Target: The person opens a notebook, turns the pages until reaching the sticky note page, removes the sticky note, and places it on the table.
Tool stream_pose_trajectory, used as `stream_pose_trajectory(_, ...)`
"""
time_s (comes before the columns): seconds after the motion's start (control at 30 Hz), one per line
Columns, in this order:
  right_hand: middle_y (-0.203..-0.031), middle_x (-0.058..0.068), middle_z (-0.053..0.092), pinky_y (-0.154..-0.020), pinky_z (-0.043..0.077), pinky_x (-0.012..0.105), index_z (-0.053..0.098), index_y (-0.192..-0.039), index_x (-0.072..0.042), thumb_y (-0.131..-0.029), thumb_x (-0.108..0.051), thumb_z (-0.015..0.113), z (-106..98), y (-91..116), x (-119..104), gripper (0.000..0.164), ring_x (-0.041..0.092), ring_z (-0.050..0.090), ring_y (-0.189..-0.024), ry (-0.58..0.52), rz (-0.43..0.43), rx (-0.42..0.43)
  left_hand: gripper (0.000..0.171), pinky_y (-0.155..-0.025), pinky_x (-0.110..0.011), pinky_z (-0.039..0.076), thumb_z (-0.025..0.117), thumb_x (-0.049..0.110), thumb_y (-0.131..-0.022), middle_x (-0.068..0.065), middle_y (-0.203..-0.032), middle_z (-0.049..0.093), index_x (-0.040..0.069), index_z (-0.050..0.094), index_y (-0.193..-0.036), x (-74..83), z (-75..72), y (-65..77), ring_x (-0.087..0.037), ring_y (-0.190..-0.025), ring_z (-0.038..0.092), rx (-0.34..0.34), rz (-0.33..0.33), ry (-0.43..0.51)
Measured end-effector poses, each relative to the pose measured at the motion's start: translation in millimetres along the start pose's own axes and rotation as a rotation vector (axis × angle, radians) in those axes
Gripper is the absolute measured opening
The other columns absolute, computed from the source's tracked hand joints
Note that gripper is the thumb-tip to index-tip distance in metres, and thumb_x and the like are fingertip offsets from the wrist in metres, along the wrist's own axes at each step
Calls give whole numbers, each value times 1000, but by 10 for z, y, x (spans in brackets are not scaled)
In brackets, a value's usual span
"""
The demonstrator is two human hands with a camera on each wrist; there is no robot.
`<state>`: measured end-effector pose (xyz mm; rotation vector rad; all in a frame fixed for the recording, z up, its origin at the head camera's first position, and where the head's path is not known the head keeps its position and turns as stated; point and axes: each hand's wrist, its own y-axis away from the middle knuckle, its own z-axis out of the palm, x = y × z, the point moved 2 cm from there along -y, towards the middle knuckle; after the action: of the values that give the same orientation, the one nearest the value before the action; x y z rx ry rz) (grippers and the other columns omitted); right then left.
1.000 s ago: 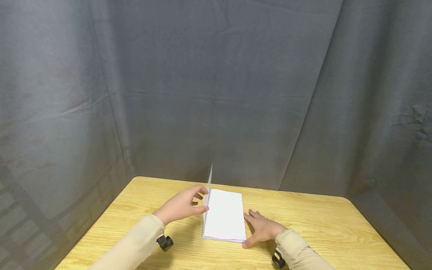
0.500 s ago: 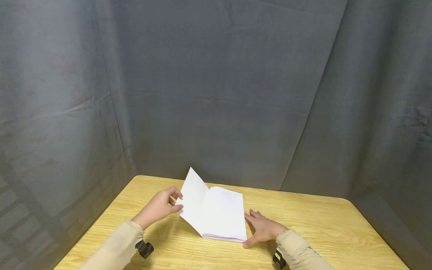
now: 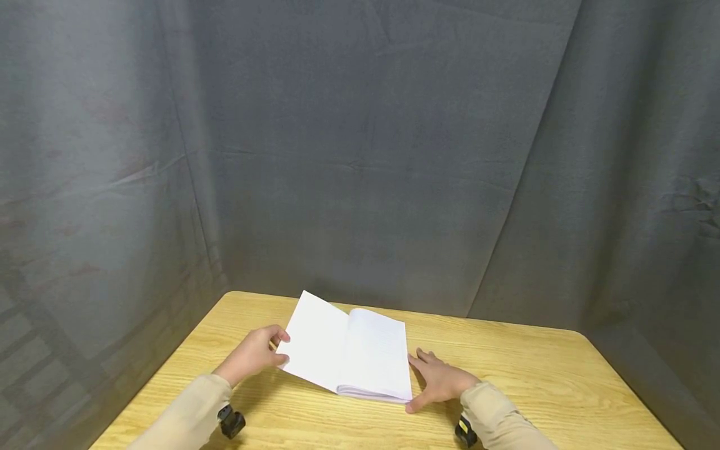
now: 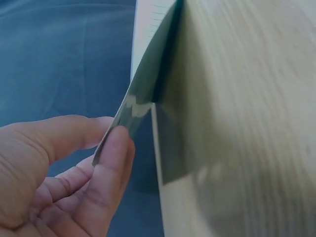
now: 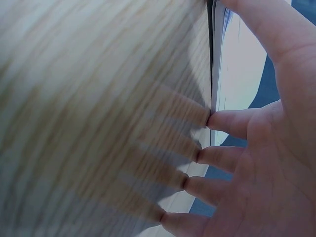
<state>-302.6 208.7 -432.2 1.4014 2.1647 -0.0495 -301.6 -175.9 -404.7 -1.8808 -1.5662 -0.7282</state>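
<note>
An open notebook (image 3: 378,356) with white pages lies on the wooden table in the head view. Its cover (image 3: 316,340) is raised at a low slant on the left side. The person's left hand (image 3: 253,354) pinches the outer edge of that cover between thumb and fingers; the left wrist view shows the cover's greyish outer side (image 4: 148,81) above the tabletop. At the notebook's right edge rests the right hand (image 3: 442,380), fingers spread. In the right wrist view its index fingertip meets the stacked pages (image 5: 217,64) where they touch the table, and the other fingertips rest on the wood.
The light wooden table (image 3: 517,369) has rounded far corners. Grey curtains (image 3: 360,156) hang behind it and on both sides. A small black wrist camera (image 3: 230,422) sits under the left sleeve, another (image 3: 465,431) under the right.
The left hand has moved left and down, swinging the cover from near upright to a low slant and exposing its white inner side. The right hand has stayed at the right edge.
</note>
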Motion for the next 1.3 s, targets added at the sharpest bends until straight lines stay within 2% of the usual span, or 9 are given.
stream_pose_trajectory(0.17, -156, 29, 15, -106, 19, 71, 26, -151, -1, -71, -53, 80, -15, -9, -6, 110, 54, 14, -141, 15, -7, -3, 30, -61, -30, 45, 78, 0, -74, -8, -85, 52, 3, 62, -99, -102, 35, 3, -16, -66, 50, -26, -36, 0)
stream_pose_trajectory(0.37, -157, 28, 14, -105, 20, 71, 25, -151, -2, -71, -53, 79, -22, -18, -15, 109, 54, 13, -141, 16, -5, -6, 29, -58, -30, 42, 79, -1, -72, -7, -79, 50, 3, 62, -95, -201, 92, -28, -16, -61, 50, -47, -57, -57)
stream_pose_trajectory(0.5, -157, 28, 14, -106, 19, 71, 25, -151, -2, -71, -53, 79, -24, -15, -14, 109, 54, 13, -141, 20, -8, -10, 29, -57, -31, 43, 79, -2, -72, -7, -78, 51, 3, 61, -94, -224, 126, -39, -17, -61, 50, -62, -62, -76)
stream_pose_trajectory(0.73, -157, 28, 15, -106, 18, 71, 25, -151, -2, -71, -53, 79, -14, -13, -2, 109, 54, 14, -141, 26, -14, -1, 30, -53, -30, 42, 79, -3, -71, -6, -66, 52, 2, 60, -92, -215, 183, -28, -16, -54, 51, -76, -72, -110)
stream_pose_trajectory(0.83, -156, 29, 15, -106, 18, 71, 25, -151, -1, -71, -52, 80, -10, -15, 0, 109, 54, 14, -141, 28, -16, 6, 31, -57, -31, 43, 81, -2, -70, -5, -70, 56, 2, 60, -92, -194, 194, -37, -17, -59, 50, -76, -58, -169)
stream_pose_trajectory(0.97, -156, 28, 16, -106, 18, 71, 26, -151, -1, -71, -51, 80, -10, -21, -3, 109, 54, 14, -141, 38, -17, 13, 34, -67, -37, 48, 84, 2, -68, -7, -85, 63, 2, 61, -93, -179, 197, -44, -19, -72, 52, -88, -45, -246)
stream_pose_trajectory(1.07, -156, 28, 16, -106, 18, 71, 27, -150, -1, -71, -50, 81, -12, -23, -6, 108, 54, 15, -141, 42, -17, 16, 35, -73, -41, 50, 85, 4, -67, -8, -90, 64, 3, 62, -93, -180, 194, -43, -20, -78, 54, -90, -43, -273)
stream_pose_trajectory(1.3, -156, 28, 16, -106, 17, 71, 26, -150, -1, -71, -50, 81, -10, -23, -1, 108, 54, 14, -141, 31, -22, 13, 33, -67, -37, 45, 86, 6, -66, -6, -86, 54, 5, 62, -88, -194, 187, -37, -19, -75, 48, -90, -43, -265)
